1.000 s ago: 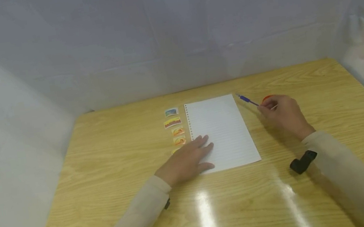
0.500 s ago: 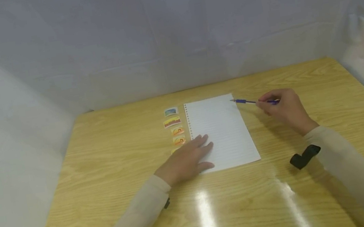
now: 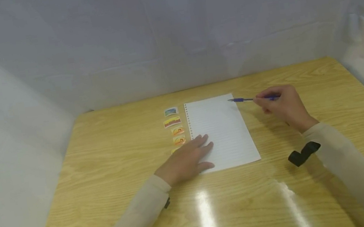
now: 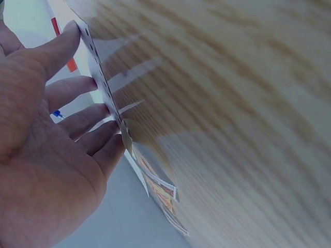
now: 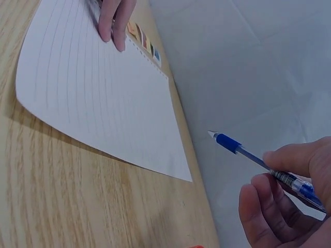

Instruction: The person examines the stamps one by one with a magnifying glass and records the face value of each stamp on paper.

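A sheet of lined paper with punched holes along its left edge lies on the table. My left hand rests on its lower left part, fingers spread and fairly straight. To the right of the sheet, my right hand pinches a blue pen between thumb and fingers. The pen's tip points left, over the sheet's upper right corner in the head view; in the right wrist view it looks raised above the paper. Several stamp-like stickers form a column left of the sheet, the lowest partly hidden by my left hand.
The wooden table meets a pale sheet-covered wall at the back, with similar sheeting at both sides. A red object barely shows at the bottom of the right wrist view. Black bands sit on the sleeves.
My right hand has swung the pen left, so its tip went from beside the paper's top corner to over it. The pen now lies more level. My left hand has stayed put.
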{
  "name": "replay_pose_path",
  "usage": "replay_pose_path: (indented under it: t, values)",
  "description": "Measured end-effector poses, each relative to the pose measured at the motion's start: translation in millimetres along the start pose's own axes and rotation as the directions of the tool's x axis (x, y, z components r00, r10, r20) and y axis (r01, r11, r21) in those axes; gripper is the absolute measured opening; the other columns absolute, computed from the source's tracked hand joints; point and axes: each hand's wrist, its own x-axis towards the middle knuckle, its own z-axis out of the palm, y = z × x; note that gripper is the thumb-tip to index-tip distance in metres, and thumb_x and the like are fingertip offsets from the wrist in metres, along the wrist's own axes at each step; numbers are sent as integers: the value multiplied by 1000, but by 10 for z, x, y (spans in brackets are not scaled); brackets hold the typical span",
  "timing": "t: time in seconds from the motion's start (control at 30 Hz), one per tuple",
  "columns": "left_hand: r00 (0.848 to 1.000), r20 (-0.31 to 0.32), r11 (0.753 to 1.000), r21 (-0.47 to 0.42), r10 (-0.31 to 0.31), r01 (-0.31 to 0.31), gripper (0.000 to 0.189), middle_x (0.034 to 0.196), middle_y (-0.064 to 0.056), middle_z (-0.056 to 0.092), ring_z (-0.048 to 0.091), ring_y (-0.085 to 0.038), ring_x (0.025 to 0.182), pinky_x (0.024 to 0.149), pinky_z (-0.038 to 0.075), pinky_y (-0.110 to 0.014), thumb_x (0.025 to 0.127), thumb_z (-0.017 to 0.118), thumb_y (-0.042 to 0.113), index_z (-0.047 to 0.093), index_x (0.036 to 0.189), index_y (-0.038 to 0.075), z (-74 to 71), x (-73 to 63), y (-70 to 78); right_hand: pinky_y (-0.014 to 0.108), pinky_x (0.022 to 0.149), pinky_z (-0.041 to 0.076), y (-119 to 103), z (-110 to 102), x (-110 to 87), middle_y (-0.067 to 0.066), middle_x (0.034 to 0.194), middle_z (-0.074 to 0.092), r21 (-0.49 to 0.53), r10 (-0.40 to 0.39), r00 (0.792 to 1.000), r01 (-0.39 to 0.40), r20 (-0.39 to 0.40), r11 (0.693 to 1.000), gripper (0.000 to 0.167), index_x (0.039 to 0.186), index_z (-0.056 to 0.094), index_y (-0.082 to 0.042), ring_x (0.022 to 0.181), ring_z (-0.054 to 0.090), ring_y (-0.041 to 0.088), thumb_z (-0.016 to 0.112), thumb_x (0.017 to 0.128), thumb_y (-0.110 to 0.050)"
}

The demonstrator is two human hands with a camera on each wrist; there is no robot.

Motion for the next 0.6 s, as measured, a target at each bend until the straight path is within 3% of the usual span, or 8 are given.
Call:
replay_pose_path:
  t: [0.3,0.6]
  values:
    - [1000,6,999,-34,-12,12,65,165,-13,23,18,-30,153,125,18,-41,104,54,44,38,156,8,0,12,5,24,70,61,-60,-5,51,8,103,71,78,56,998,-58,28,995,38,117,70,7,77,73,13,75,94,-23]
    - [1000,0,1000,-27,-6,6,64,165,-12,24,19,-30,153,125,19,-40,104,54,44,38,156,9,22,28,-7,25,64,61,-143,26,71,6,95,74,97,35,999,-38,27,995,37,113,72,6,73,73,17,78,91,-22]
